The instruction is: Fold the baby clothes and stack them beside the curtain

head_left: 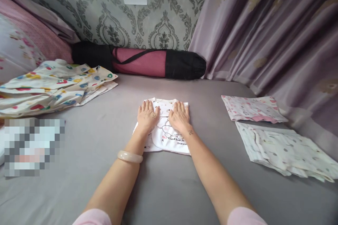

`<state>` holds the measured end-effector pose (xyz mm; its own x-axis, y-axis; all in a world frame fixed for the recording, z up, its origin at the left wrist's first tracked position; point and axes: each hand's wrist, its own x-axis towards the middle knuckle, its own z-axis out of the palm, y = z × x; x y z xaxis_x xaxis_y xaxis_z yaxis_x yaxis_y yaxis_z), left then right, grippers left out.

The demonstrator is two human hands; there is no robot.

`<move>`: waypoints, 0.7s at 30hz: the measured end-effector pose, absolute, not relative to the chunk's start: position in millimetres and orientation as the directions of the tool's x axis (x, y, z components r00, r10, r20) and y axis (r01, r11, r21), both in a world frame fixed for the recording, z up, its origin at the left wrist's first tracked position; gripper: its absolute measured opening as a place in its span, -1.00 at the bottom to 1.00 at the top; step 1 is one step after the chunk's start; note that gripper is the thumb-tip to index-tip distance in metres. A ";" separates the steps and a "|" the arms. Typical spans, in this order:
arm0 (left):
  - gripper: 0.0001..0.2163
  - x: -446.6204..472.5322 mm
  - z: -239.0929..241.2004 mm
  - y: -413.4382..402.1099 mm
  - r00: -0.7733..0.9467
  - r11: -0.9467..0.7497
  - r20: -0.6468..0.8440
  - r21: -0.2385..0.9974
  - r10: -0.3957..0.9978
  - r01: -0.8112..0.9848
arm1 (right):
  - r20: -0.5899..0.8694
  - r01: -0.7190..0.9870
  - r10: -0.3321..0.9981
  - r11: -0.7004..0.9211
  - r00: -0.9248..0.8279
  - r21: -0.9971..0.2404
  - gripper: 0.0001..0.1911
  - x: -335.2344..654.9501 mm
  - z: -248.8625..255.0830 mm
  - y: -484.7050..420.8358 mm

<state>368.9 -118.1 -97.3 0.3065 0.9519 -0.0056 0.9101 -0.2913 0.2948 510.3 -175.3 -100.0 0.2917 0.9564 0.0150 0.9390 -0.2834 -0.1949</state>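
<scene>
Touching a white printed cloth garment (pixel 170 132) near its upper corners, the left hand (pixel 148 115) and right hand (pixel 180 116) are laid flat, fingers extended, thumbs spread.

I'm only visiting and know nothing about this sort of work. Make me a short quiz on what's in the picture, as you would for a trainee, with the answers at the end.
1. True or false: the left hand and the right hand both lie palm down on the white printed garment.

2. Which arm wears the pale bangle?
A) the left
B) the right
C) neither

3. Fill the gap: the pink-patterned cloth and the folded spotted cloth lie to the ____ of the garment, as the person sees it.

Key: 1. True. 2. A. 3. right.
</scene>
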 end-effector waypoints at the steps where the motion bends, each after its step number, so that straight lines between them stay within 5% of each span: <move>1: -0.36 369.0 -97.5 -118.2 0.304 -0.290 -0.004 0.293 0.953 0.911 | 0.020 0.935 0.951 -0.300 0.309 -0.192 -0.34 511.1 -100.1 -175.9; 13: -0.44 357.3 -92.0 -98.1 0.385 -0.296 -0.134 0.431 0.913 0.853 | -0.192 0.920 0.953 -0.281 0.234 -0.275 -0.30 530.5 -76.5 -173.7; 21: -0.50 328.1 -76.2 -88.1 0.468 -0.343 -0.151 0.495 0.871 0.798 | -0.089 0.962 0.985 -0.163 0.146 -0.220 -0.26 551.6 -66.6 -144.7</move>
<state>328.1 -88.1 -76.2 0.4679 0.8708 -0.1513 0.7984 -0.3430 0.4949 551.6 -144.7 -66.6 0.1464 0.9852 -0.0893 0.9619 -0.1628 -0.2196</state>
